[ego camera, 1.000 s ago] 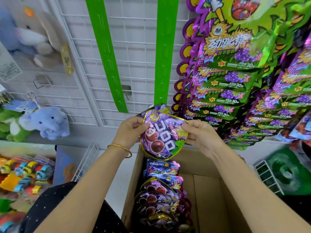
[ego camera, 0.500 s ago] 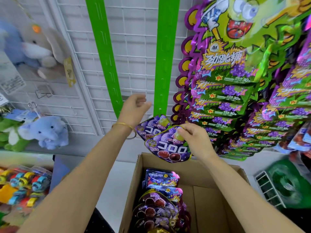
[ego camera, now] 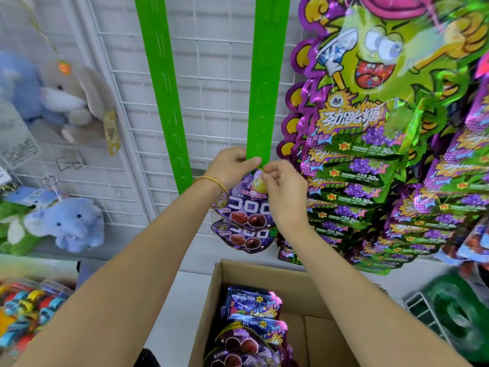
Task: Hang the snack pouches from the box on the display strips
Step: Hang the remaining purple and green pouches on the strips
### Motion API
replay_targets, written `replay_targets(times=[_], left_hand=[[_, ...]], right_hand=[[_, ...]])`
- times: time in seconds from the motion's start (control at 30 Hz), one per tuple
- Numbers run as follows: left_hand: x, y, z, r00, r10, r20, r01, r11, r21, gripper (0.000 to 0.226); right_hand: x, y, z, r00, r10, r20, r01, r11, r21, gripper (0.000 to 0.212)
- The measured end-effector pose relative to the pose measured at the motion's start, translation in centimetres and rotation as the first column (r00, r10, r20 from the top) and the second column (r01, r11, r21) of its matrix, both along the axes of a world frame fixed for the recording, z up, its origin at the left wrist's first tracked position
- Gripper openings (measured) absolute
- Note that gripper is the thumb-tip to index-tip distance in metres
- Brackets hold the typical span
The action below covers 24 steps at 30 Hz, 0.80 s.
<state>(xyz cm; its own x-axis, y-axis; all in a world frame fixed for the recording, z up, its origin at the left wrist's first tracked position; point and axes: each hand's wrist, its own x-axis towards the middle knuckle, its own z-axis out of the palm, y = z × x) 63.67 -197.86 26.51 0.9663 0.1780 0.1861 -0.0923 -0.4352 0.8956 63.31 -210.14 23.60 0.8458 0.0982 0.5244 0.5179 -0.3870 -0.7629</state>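
Under the strip (ego camera: pixel 266 75), left hand (ego camera: pixel 231 165) pinches it, right hand (ego camera: pixel 284 192) (seemingly) the pouch (ego camera: pixel 248 207) below.

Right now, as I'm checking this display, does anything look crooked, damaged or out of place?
Nothing stands out. The left strip and right strip slant only as the wire grid does, probably lens effect. The left hand pinches the right strip's lower end; the right hand pinches the purple pouch's top there.

White wire grid panel (ego camera: pixel 219 75) with a blue plush elephant (ego camera: pixel 66 223) and grey plush rabbit (ego camera: pixel 71 99) at left
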Motion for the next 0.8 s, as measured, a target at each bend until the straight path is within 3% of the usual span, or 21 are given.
replay_targets(times=[0.3,0.43,0.6,0.8], left_hand=[[0.01,0.24,-0.22,0.998,0.057,-0.039,-0.061,0.993,-0.105,0.031],[0.1,0.26,-0.38,0.996,0.072,-0.051,-0.078,0.99,-0.121,0.031],[-0.14,0.3,-0.44,0.997,0.069,-0.019,-0.071,0.992,-0.108,0.027],[-0.48,0.05,-0.25,0.996,0.08,-0.028,-0.083,0.99,-0.113,0.023]], right_hand=[[0.65,0.6,-0.39,0.991,-0.104,0.087,0.117,0.979,-0.167,0.007],[0.49,0.56,-0.94,0.991,-0.119,0.059,0.126,0.981,-0.145,0.006],[0.25,0.5,-0.11,0.984,-0.115,0.137,0.128,0.988,-0.086,0.005],[0.32,0.37,-0.5,0.988,-0.135,0.08,0.145,0.979,-0.14,0.007]])
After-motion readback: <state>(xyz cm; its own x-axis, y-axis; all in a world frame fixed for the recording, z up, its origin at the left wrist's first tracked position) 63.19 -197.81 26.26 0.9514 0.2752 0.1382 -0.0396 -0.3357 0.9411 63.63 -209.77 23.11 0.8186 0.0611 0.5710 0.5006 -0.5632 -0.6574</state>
